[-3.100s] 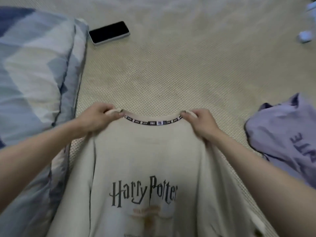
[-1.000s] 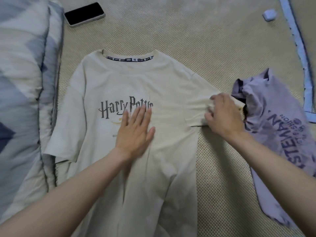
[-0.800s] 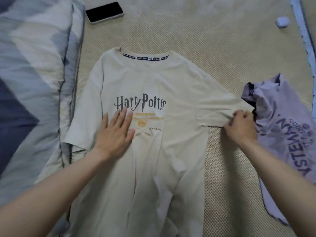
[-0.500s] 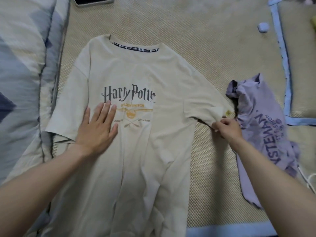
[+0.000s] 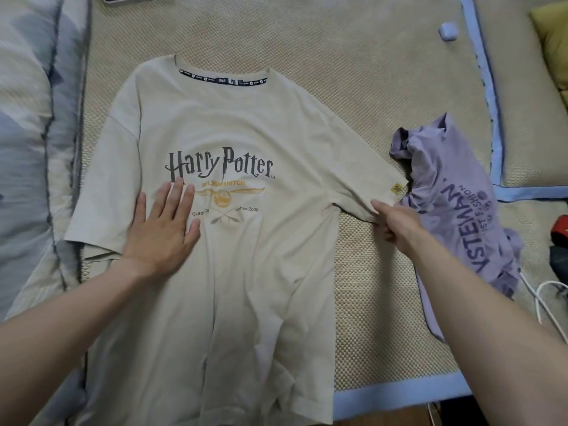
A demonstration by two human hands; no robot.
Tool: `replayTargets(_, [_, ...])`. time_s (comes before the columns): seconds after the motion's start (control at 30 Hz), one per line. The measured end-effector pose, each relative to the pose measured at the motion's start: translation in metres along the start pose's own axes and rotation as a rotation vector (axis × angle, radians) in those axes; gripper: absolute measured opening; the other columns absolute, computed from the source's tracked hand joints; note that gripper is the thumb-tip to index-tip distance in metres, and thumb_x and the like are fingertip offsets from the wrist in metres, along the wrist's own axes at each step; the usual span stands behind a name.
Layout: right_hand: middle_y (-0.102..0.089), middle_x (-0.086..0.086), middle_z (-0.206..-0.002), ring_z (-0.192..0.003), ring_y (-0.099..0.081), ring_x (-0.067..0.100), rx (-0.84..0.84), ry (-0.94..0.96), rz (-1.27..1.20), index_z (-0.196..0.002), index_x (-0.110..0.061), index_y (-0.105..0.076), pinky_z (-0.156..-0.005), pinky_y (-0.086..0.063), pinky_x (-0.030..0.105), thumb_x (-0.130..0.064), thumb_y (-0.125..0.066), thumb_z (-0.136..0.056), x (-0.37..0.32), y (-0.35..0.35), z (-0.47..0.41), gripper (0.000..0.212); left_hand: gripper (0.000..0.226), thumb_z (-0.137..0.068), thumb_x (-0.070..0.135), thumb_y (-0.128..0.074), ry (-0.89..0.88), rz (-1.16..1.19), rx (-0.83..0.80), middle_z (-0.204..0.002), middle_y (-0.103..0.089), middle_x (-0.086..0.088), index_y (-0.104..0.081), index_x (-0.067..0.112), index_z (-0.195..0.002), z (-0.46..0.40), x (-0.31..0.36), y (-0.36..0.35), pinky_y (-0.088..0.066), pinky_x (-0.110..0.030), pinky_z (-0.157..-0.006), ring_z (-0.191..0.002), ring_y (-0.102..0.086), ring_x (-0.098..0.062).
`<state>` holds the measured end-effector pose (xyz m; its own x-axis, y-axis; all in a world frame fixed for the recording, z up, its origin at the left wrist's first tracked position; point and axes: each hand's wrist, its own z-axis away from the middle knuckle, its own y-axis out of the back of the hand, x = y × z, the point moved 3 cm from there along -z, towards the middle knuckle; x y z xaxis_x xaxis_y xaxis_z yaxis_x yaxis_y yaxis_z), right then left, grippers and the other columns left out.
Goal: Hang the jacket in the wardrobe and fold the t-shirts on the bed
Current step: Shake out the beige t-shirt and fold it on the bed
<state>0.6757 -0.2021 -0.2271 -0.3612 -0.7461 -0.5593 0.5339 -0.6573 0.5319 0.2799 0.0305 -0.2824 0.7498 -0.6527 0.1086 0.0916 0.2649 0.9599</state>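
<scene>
1. Head view, where things lie: the beige t-shirt point(image 5: 233, 241) is spread face up on the woven mat point(image 5: 353, 72) of the bed, collar away from the person, with the purple t-shirt point(image 5: 455, 210) crumpled just beside its right sleeve. No jacket can be made out in this view
2. Head view, the hands: the left hand point(image 5: 159, 229) lies flat with fingers spread on the chest print, pressing the cloth down; the right hand point(image 5: 396, 222) pinches the lower edge of the right sleeve
3. Risk, sleeve pull: if the right hand draws the sleeve outward too hard, the body would likely slide under the left palm and skew the shirt before any fold is made
4. Risk, wrinkles: creases run down the lower front; folding over them would probably lock them in
5. Risk, left side: the left sleeve sits against the quilt point(image 5: 30, 149), and its hem looks tucked under, so a fold there could come out uneven
6. Risk, neighbours: the sleeve touches the purple shirt, which could get dragged along, and a white cable point(image 5: 534, 296) near the mat edge might snag on it
</scene>
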Motion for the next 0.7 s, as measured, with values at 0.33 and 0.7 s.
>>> replayTargets(0.33, [-0.064,0.006,-0.099,-0.09,-0.06,0.03,0.291,0.491,0.628,-0.088,-0.019,-0.054,-0.075,-0.045,0.039,-0.025,-0.063,-0.086,-0.02,-0.029,0.035,0.011,0.069,-0.102,0.044,-0.026,-0.037,0.002,-0.139,-0.17,-0.001,-0.006,-0.005,0.017,-0.161,-0.004,0.005,0.026,-0.005,-0.053,-0.124,-0.156,-0.003,-0.023])
replayTargets(0.7, [-0.07,-0.006,-0.069,-0.066,-0.069,0.011,-0.56,0.702,0.475,-0.088,-0.022,-0.063,-0.077,-0.06,0.042,-0.026,-0.07,-0.08,-0.069,-0.25,0.168,0.012,0.048,-0.08,0.03,-0.081,0.451,0.329,-0.298,-0.102,-0.067,-0.022,-0.06,-0.001,-0.109,-0.014,-0.106,0.104,-0.045,-0.037,-0.077,-0.1,-0.065,-0.034])
